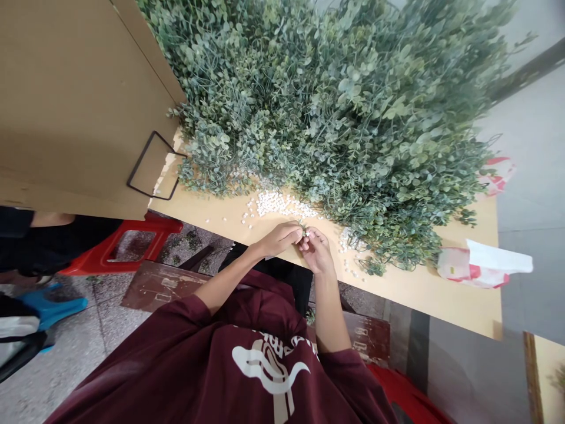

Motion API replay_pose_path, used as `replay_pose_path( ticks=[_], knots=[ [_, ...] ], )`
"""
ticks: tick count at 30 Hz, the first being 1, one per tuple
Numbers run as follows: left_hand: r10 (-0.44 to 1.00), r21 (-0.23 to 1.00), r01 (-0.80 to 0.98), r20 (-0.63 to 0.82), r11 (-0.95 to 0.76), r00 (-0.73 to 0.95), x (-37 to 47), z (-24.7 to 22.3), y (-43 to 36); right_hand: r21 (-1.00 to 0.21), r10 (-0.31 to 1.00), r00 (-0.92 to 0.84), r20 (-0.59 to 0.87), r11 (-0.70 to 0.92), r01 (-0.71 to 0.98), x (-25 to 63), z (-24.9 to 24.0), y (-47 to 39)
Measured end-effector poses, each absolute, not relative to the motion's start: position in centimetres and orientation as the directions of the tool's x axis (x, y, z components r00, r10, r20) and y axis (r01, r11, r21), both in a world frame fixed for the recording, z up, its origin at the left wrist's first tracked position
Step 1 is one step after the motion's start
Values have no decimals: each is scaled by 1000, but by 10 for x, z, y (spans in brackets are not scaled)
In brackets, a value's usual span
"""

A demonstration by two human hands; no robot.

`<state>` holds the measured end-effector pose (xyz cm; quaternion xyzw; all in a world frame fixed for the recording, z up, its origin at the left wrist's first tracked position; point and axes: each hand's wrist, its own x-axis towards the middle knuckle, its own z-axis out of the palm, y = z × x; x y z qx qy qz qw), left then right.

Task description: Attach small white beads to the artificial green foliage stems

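My left hand (281, 238) and my right hand (318, 251) meet over the table's near edge, fingertips close together. Between them shows the tip of a small green sprig (302, 224), pinched by my left fingers. A small white piece (308, 234) sits in the pinch of my right thumb and finger. The fingers hide most of both. Just beyond my hands lies a pile of small white pieces (278, 204), with more white pieces (348, 240) scattered to the right. A large heap of artificial green foliage (326, 112) rises behind them.
The wooden table (472, 300) carries a red-and-white plastic packet (459, 265) at right. A cardboard box (79, 106) and a dark wire frame (141, 165) are at left. Below stand a red stool (112, 250) and a blue stool (57, 306). Another person (48, 235) is partly visible at far left.
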<state>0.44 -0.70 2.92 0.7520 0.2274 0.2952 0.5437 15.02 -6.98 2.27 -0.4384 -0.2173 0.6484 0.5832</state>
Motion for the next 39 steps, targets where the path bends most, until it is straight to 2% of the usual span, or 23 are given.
replay_pose_path(
  ticks=[39],
  knots=[
    [648, 935, 9, 240, -355, 723, 6, 27, -6, -784, 947, 64, -316, -223, -579, 149, 26, -68]
  ],
)
